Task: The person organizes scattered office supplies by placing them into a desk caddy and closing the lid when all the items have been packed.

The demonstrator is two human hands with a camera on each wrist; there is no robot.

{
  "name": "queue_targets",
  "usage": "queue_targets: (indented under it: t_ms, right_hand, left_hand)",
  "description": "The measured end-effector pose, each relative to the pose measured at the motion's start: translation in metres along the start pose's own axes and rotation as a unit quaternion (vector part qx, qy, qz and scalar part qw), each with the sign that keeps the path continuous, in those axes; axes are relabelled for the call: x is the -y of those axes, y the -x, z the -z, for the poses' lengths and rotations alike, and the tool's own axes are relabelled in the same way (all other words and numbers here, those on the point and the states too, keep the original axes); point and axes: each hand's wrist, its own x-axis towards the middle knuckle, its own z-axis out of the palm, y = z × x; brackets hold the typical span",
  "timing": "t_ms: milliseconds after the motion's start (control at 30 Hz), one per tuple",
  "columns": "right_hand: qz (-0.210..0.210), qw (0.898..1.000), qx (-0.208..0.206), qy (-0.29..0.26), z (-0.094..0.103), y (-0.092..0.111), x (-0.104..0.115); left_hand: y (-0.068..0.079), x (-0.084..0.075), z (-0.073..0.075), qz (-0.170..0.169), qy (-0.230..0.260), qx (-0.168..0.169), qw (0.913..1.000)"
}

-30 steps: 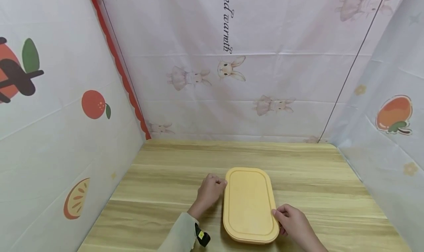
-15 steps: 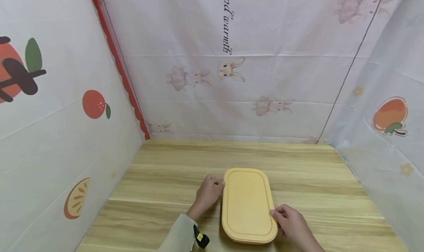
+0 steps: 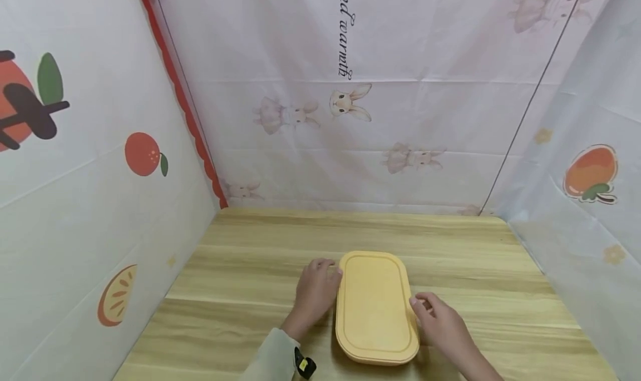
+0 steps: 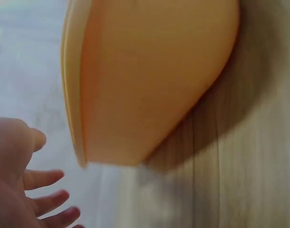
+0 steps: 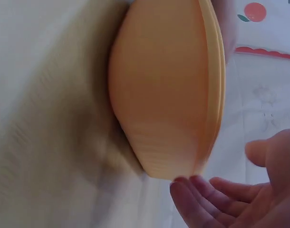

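Note:
A yellow rectangular container with rounded corners, topped by a matching lid [image 3: 375, 308], lies lengthwise near the front of the wooden table [image 3: 260, 242]. My left hand [image 3: 316, 292] is at the container's far left edge. In the left wrist view its fingers [image 4: 45, 178] are spread and loosely bent beside the container's wall [image 4: 149, 85], with nothing between them. My right hand [image 3: 440, 322] is at the right edge of the lid. The right wrist view shows its thumb apart from the other fingers, whose tips [image 5: 180, 183] come right up to the container's end.
White printed cloth hangs behind the table [image 3: 300, 175] and on both sides. A black strap [image 3: 304, 364] sits at my left sleeve's cuff [image 3: 272, 356]. Bare wood surrounds the container.
My right hand has slid farther up the container's right side and its fingers have loosened from the edge. My left hand's fingers have spread away from the lid. The container has barely moved.

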Motion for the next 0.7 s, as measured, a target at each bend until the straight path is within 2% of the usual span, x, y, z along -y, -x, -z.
queue_targets:
  t_ms: [133, 200, 333, 433, 500, 700]
  right_hand:
    - [0.076, 0.996, -0.005, 0.045, -0.001, -0.026, 0.004]
    - [0.115, 0.991, -0.005, 0.065, -0.006, -0.040, 0.006]
    - [0.170, 0.981, 0.002, 0.093, -0.016, -0.065, 0.007]
    - [0.194, 0.974, 0.005, 0.119, -0.022, -0.073, 0.004]
    - [0.201, 0.971, 0.003, 0.131, -0.025, -0.075, 0.002]
    - [0.203, 0.969, -0.009, 0.138, -0.027, -0.075, -0.001]
  left_hand:
    - [0.026, -0.021, 0.003, -0.074, -0.071, 0.012, 0.9947]
    - [0.042, -0.030, 0.000, -0.102, -0.095, 0.033, 0.9897]
    - [0.065, -0.039, -0.012, -0.132, -0.117, 0.093, 0.9798]
    - [0.072, -0.039, -0.021, -0.132, -0.115, 0.127, 0.9763]
    - [0.072, -0.038, -0.026, -0.129, -0.114, 0.136, 0.9756]
    - [0.070, -0.038, -0.030, -0.136, -0.113, 0.136, 0.9748]
